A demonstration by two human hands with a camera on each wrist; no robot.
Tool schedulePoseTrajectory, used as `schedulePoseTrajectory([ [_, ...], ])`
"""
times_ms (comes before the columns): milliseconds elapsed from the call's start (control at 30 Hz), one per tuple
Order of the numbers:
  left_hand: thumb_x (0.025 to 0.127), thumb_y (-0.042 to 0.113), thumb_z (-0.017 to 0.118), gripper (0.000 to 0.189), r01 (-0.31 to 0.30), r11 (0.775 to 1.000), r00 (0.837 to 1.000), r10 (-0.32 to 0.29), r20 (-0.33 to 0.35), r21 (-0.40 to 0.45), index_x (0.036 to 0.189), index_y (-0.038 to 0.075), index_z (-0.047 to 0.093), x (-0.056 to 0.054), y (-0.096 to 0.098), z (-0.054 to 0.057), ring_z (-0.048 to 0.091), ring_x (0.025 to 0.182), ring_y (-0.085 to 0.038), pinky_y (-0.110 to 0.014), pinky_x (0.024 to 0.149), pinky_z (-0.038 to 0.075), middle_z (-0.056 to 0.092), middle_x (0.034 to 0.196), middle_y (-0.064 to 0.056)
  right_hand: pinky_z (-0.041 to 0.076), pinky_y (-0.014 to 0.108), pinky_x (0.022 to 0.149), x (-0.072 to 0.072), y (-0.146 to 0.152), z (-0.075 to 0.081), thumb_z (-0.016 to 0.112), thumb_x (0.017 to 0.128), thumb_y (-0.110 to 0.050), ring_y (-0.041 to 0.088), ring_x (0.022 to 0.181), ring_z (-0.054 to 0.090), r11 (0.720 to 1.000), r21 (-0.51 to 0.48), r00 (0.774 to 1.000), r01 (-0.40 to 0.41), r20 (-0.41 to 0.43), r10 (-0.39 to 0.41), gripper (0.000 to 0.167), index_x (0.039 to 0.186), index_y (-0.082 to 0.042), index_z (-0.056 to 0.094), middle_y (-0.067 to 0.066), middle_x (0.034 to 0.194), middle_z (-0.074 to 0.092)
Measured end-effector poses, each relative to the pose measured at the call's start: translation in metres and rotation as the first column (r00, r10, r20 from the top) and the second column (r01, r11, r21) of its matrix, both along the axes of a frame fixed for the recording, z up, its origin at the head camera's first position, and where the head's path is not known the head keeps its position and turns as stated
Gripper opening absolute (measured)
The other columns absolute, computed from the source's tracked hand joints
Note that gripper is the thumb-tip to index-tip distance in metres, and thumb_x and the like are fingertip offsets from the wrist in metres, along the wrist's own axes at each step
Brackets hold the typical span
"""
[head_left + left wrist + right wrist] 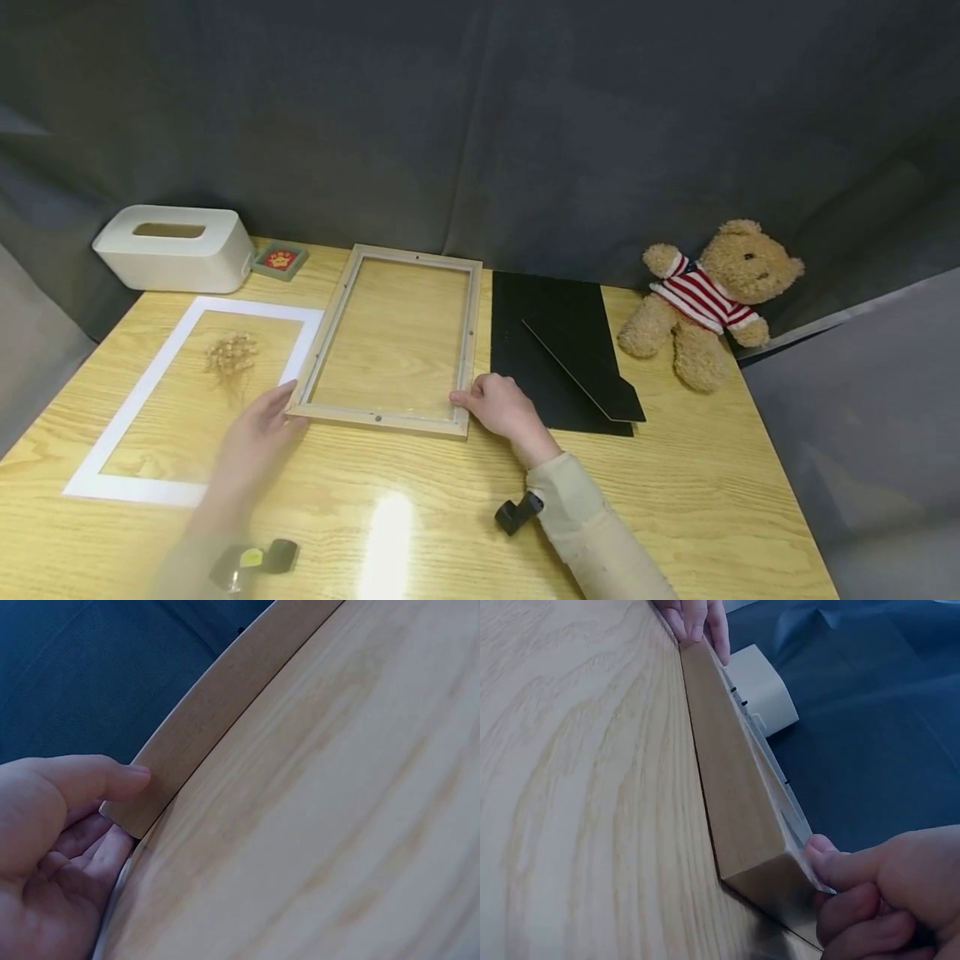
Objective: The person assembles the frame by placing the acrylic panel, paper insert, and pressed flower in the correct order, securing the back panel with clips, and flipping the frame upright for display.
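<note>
The grip of the left hand (255, 433) pinches the picture frame (416, 422) on the bench (675, 492) by its near left corner; the right hand (501, 406) grasps its right rim. Only the head view shows black boards (573, 350) beside it; the left wrist view, the thumb (109, 776) against its outer side.

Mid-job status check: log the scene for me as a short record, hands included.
frame: middle of the table, lying face to the table or not, unclear
left hand: grips frame's near left corner
right hand: grips frame near its near right corner
white mat: left of frame
brown tuft: inside mat's opening
black board: right of frame, smaller black piece across it
back left: white box, paw tile
right: bear
</note>
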State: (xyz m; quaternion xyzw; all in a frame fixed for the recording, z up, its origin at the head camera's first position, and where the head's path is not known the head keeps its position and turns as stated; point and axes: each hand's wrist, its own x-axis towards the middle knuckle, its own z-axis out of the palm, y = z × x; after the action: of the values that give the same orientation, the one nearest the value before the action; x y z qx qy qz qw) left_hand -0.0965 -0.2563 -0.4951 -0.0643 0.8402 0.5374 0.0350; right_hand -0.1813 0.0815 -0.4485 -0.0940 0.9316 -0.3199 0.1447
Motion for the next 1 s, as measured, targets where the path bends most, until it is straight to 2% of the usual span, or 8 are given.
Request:
schedulePoseTrajectory([
  [133, 0.091, 0.048, 0.06, 0.069, -0.008, 1.0, 1.0, 0.008, 0.009, -0.005, 0.149, 0.024, 0.031, 0.001, 0.0, -0.002, 0.036, 0.132, -0.041, -0.059, 0.101, 0.035, 0.033, 0.151, -0.01, 0.029, 0.023, 0.043, 0.001, 0.0, 0.004, 0.062, 0.094, -0.035, 0.011, 0.045, 0.036, 0.987, -0.161, 0.999, 0.014, 0.036, -0.009, 0.04, 0.065, -0.009, 0.05, -0.002, 0.053, 0.04],
  [200, 0.09, 0.049, 0.059, 0.07, -0.01, 1.0, 1.0, 0.01, 0.016, -0.009, 0.149, 0.026, 0.031, 0.001, -0.001, -0.002, 0.036, 0.132, -0.04, -0.06, 0.101, 0.035, 0.032, 0.152, -0.008, 0.037, 0.021, 0.043, 0.002, 0.0, 0.004, 0.059, 0.096, -0.029, 0.011, 0.045, 0.044, 0.936, -0.346, 0.993, 0.056, 0.116, -0.017, 0.034, 0.075, -0.002, 0.055, 0.002, 0.057, 0.051],
  [300, 0.09, 0.048, 0.059, 0.069, -0.006, 1.0, 1.0, 0.006, 0.02, 0.007, 0.149, 0.026, 0.03, 0.001, 0.0, -0.002, 0.034, 0.133, -0.041, -0.06, 0.102, 0.034, 0.031, 0.152, -0.008, 0.051, 0.022, 0.047, 0.005, -0.002, -0.001, 0.054, 0.099, -0.019, 0.012, 0.049, 0.057, 0.765, -0.618, 0.961, 0.181, 0.276, -0.004, 0.029, 0.097, 0.01, 0.056, 0.01, 0.068, 0.064],
  [400, 0.091, 0.046, 0.06, 0.069, 0.0, 1.0, 1.0, -0.001, 0.02, 0.03, 0.149, 0.026, 0.03, 0.001, 0.0, -0.002, 0.033, 0.134, -0.041, -0.059, 0.103, 0.034, 0.03, 0.153, -0.009, 0.054, 0.022, 0.051, 0.009, -0.004, -0.006, 0.05, 0.1, -0.012, 0.012, 0.053, 0.061, 0.585, -0.758, 0.934, 0.288, 0.358, 0.003, 0.029, 0.109, 0.016, 0.05, 0.012, 0.071, 0.065],
  [500, 0.09, 0.047, 0.06, 0.069, 0.001, 1.0, 1.0, -0.001, 0.022, 0.02, 0.149, 0.028, 0.03, 0.001, 0.0, -0.001, 0.033, 0.134, -0.041, -0.059, 0.103, 0.033, 0.03, 0.153, -0.007, 0.054, 0.021, 0.05, 0.013, -0.007, -0.008, 0.049, 0.1, -0.008, 0.011, 0.052, 0.061, 0.499, -0.81, 0.94, 0.308, 0.34, -0.028, 0.024, 0.107, 0.014, 0.05, 0.009, 0.068, 0.063],
  [567, 0.09, 0.048, 0.06, 0.069, 0.0, 1.0, 1.0, -0.001, 0.023, 0.011, 0.15, 0.028, 0.03, 0.002, 0.0, 0.0, 0.033, 0.134, -0.041, -0.06, 0.103, 0.033, 0.03, 0.153, -0.007, 0.053, 0.021, 0.049, 0.014, -0.008, -0.009, 0.049, 0.1, -0.008, 0.011, 0.051, 0.06, 0.486, -0.821, 0.947, 0.3, 0.32, -0.044, 0.021, 0.105, 0.012, 0.051, 0.008, 0.067, 0.063],
  [800, 0.091, 0.047, 0.059, 0.068, -0.002, 1.0, 1.0, 0.002, 0.016, 0.005, 0.149, 0.026, 0.031, 0.002, 0.0, 0.001, 0.034, 0.134, -0.041, -0.06, 0.102, 0.034, 0.031, 0.152, -0.009, 0.051, 0.023, 0.045, 0.02, -0.016, -0.017, 0.048, 0.1, -0.008, 0.012, 0.048, 0.059, 0.534, -0.812, 0.97, 0.236, 0.229, -0.08, 0.016, 0.1, 0.008, 0.049, 0.011, 0.066, 0.061],
  [1000, 0.092, 0.046, 0.059, 0.067, -0.007, 1.0, 1.0, 0.007, 0.0, -0.007, 0.149, 0.025, 0.031, 0.001, 0.001, 0.001, 0.035, 0.133, -0.041, -0.06, 0.102, 0.034, 0.032, 0.152, -0.01, 0.049, 0.023, 0.042, 0.022, -0.018, -0.016, 0.049, 0.1, -0.01, 0.013, 0.046, 0.057, 0.546, -0.815, 0.981, 0.194, 0.171, -0.094, 0.023, 0.101, 0.013, 0.047, 0.03, 0.068, 0.055],
])
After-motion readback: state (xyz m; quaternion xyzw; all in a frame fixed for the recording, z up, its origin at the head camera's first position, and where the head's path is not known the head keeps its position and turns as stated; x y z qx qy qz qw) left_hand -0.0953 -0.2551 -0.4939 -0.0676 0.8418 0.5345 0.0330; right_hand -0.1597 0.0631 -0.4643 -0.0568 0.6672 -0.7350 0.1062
